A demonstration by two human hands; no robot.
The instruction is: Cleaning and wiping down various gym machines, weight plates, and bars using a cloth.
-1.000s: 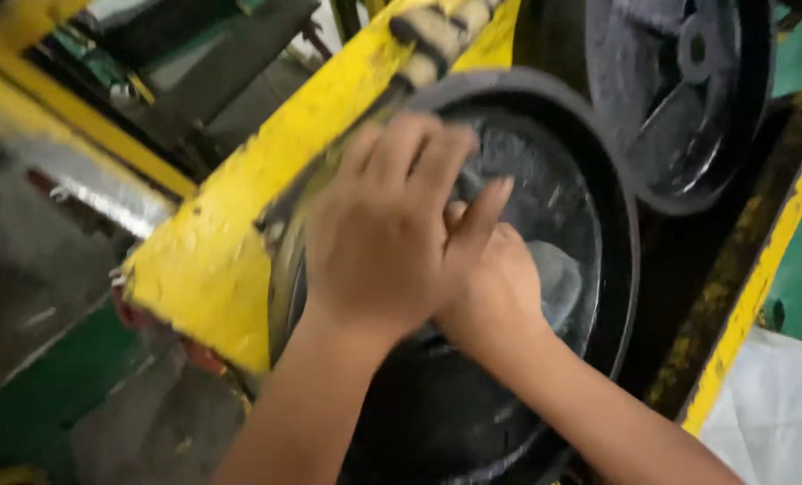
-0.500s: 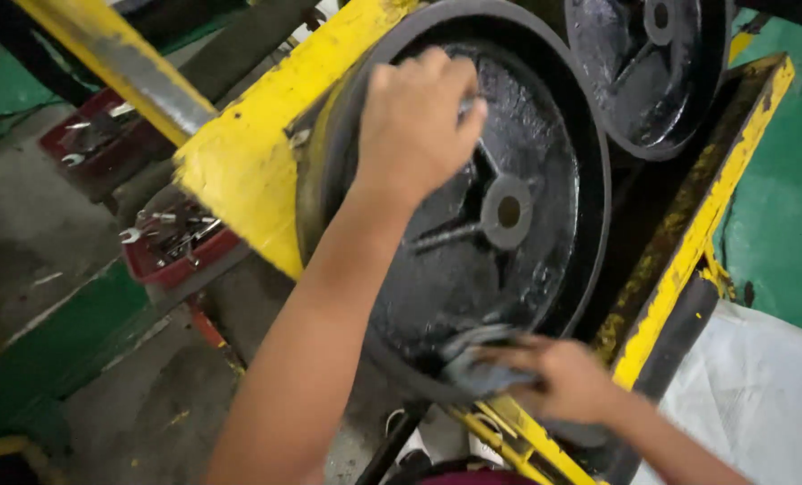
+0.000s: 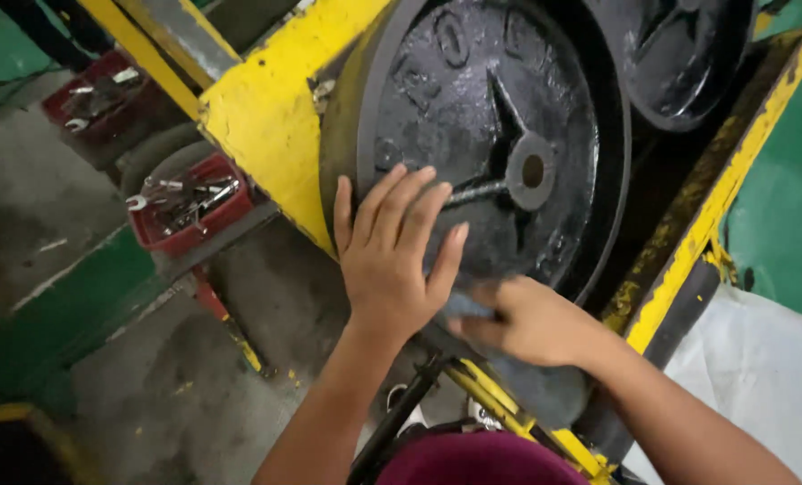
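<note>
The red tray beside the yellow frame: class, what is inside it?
The red tray holds a loose heap of metal wrenches. The tray's floor cannot be seen, since the tools cover it.

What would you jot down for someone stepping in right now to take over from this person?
Left hand: open, flat against the face of the big black cast wheel.
Right hand: closed on a small grey rag, pressed to the wheel's lower edge.
The wheel stands on edge in a yellow frame, a second dark wheel behind it.
How much is wiped cannot be told. A red tray of wrenches sits to the left.
</note>
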